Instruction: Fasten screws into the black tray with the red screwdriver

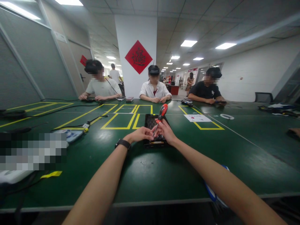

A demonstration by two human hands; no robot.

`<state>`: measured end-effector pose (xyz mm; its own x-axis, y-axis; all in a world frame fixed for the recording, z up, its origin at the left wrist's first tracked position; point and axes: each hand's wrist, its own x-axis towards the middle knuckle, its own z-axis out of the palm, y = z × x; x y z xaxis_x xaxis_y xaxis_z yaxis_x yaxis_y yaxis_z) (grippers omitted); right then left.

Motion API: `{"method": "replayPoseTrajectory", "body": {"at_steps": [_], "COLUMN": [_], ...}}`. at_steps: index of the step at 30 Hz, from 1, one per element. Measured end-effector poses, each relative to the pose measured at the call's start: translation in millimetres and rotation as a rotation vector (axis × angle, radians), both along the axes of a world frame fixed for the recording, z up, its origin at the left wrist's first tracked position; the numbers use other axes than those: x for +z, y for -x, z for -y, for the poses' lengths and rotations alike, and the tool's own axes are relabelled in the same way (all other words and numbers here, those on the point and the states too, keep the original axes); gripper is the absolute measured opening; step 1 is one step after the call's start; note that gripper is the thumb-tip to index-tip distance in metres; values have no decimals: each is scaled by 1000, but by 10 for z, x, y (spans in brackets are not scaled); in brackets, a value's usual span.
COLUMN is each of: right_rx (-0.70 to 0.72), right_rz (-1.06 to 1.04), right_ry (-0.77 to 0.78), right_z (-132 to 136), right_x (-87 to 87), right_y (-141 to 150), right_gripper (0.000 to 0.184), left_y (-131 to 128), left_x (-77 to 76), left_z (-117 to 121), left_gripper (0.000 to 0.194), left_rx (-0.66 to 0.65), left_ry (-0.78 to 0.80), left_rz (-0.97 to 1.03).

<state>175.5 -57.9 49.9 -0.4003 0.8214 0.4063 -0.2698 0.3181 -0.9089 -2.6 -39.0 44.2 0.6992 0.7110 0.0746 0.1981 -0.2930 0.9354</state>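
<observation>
White ceiling lights (188, 43) shine over a broad, glossy green table (150, 178) marked with yellow tape rectangles (116, 128); three seated people (156, 90) work along its far side. Near the front edge lies a black rectangular open case (147, 123), straight ahead, between the two hands. Right hand (166, 130) has its fingers closed around the lower handle of a red-and-black screwdriver with a metal shaft (162, 112), tilted tip-down over the case. Left hand (145, 133), wearing a black wristband (123, 143), has its fingertips beside the shaft's lower end; whether they pinch anything cannot be told.
</observation>
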Motion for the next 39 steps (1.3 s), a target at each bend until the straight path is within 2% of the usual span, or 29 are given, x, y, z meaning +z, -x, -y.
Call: {"method": "replayPoseTrajectory", "body": {"at_steps": [7, 15, 23, 28, 35, 39], "right_rx": [-10, -24, -17, -30, -19, -28], "right_rz": [-18, -17, 3, 5, -2, 8], "right_ry": [6, -12, 7, -5, -1, 2], "right_z": [-27, -6, -31, -32, -17, -24], "right_x": [-25, -11, -25, -28, -3, -10], "right_y": [-12, 1, -11, -22, -17, -17], "right_gripper": [34, 35, 36, 32, 33, 36], "left_y": [8, -40, 12, 17, -24, -17], "left_x": [-12, 3, -11, 17, 3, -25], "left_z": [-27, 11, 0, 24, 12, -8], "left_gripper": [28, 28, 29, 33, 27, 27], "left_rx": [-54, 38, 21, -8, 58, 49], "left_ry": [-3, -44, 16, -6, -42, -13], "left_rz": [-6, -14, 28, 18, 8, 15]}}
